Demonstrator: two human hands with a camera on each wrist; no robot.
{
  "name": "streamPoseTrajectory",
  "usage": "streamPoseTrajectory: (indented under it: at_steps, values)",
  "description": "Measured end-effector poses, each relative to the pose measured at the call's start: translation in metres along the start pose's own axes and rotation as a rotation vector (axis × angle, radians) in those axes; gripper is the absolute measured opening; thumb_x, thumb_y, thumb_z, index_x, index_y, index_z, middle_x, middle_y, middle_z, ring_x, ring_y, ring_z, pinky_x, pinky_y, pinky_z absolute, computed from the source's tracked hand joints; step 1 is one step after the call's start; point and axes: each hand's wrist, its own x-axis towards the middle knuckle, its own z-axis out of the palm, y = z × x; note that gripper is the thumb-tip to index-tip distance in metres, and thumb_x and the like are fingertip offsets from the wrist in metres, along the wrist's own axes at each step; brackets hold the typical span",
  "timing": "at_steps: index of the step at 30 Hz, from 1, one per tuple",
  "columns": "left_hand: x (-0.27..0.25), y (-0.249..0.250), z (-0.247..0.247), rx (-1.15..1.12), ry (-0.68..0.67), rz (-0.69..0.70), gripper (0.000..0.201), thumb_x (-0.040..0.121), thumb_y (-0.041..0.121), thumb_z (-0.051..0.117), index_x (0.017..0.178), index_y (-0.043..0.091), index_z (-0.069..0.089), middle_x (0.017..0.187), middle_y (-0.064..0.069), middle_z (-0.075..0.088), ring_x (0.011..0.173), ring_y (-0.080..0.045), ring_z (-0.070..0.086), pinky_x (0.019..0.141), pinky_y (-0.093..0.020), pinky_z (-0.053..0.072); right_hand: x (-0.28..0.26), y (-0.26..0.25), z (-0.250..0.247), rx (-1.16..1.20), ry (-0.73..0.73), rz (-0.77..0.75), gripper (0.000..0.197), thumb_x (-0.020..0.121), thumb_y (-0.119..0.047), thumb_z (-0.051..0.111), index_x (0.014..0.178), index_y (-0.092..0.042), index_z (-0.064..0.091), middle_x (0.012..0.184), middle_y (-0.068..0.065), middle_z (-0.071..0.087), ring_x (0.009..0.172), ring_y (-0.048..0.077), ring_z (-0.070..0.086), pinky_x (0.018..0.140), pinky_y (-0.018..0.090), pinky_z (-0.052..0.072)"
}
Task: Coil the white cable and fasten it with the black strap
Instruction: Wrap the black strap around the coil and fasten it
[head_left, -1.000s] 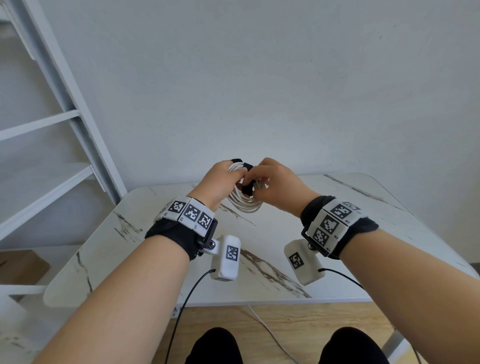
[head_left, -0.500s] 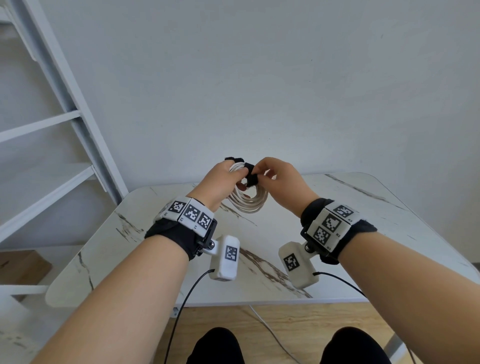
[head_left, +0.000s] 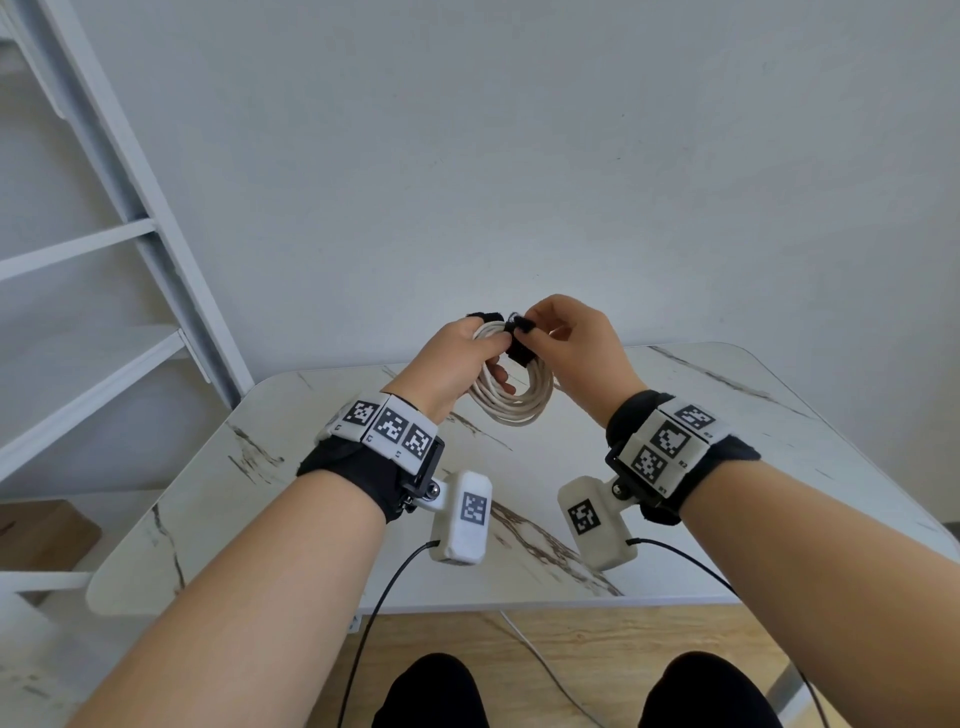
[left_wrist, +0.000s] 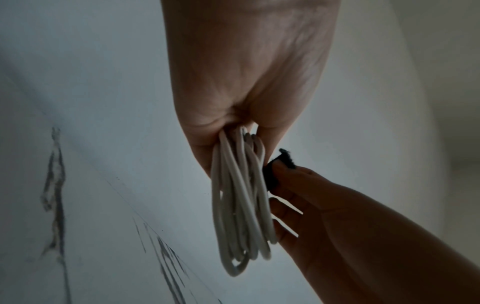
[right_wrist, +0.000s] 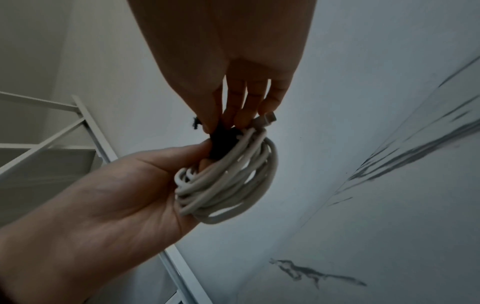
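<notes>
While I watch from the head view, the white cable (head_left: 511, 400) is already wound into a bundle of loops and hangs in the air above the marble table (head_left: 753, 441), so I judge the coiling done and the fastening step in hand. My left hand (head_left: 449, 364) grips the top of the coil, fingers curled round the gathered strands, with the loops drooping below it. My right hand (head_left: 576, 348) pinches the black strap (head_left: 519, 340) between thumb and fingertips just where it crosses the bundle; its other fingers sit loosely curled beside the coil. In the right wrist view a connector end (right_wrist: 269, 119) pokes out near those fingers. Whether the strap already passes fully round the strands I cannot tell. Next, I judge, the free end needs pulling snug across the loops and pressing onto itself, while the left hand holds the strands together so none slip out. Both forearms are raised, wrists angled inward toward each other.
</notes>
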Motion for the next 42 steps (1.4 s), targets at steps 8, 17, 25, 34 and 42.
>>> streamPoseTrajectory:
  at_steps: [8,17,25,34,42]
  values:
    - [-0.004,-0.001,-0.004,0.091,-0.046,0.039,0.027,0.087,0.021,0.067,0.108,0.005,0.064,0.070,0.004,0.061,0.052,-0.016,0.055,0.062,-0.033,0.050,0.005,-0.001,-0.005,0.097,-0.011,0.070,0.007,0.085,-0.012,0.068,0.086,-0.006,0.072,0.070,0.001,0.063,0.055,0.010,0.052,0.053,0.021,0.045]
    - [-0.008,-0.004,-0.005,0.235,-0.049,0.087,0.024,0.085,0.023,0.071,0.105,0.011,0.068,0.061,0.005,0.064,0.048,-0.020,0.056,0.062,-0.031,0.043,0.016,0.003,-0.009,0.102,-0.049,0.248,0.019,0.091,-0.025,0.063,0.092,-0.007,0.070,0.079,-0.001,0.062,0.068,0.012,0.054,0.062,0.022,0.046]
    - [-0.011,-0.004,0.002,0.287,-0.121,0.068,0.017,0.083,0.018,0.073,0.098,0.009,0.068,0.053,0.012,0.061,0.047,-0.014,0.051,0.055,-0.029,0.047,0.021,-0.004,-0.007,0.113,-0.222,0.390,0.023,0.091,-0.029,0.064,0.095,-0.008,0.072,0.089,0.002,0.066,0.084,0.017,0.057,0.074,0.028,0.044]
    - [-0.007,-0.009,-0.004,0.311,-0.016,-0.004,0.033,0.080,0.028,0.074,0.091,-0.002,0.068,0.066,-0.017,0.061,0.046,-0.020,0.051,0.060,-0.034,0.039,0.011,-0.013,-0.011,0.081,-0.241,0.193,0.015,0.084,-0.006,0.069,0.096,0.000,0.073,0.074,0.000,0.066,0.063,0.009,0.057,0.060,0.022,0.044]
    - [-0.003,-0.008,-0.005,0.298,0.087,-0.027,0.036,0.078,0.027,0.073,0.087,-0.007,0.066,0.087,-0.029,0.068,0.046,-0.020,0.051,0.055,-0.028,0.039,0.004,-0.013,-0.004,0.068,-0.199,0.104,0.015,0.083,0.002,0.065,0.093,-0.001,0.075,0.087,0.015,0.073,0.071,0.018,0.069,0.071,0.021,0.059]
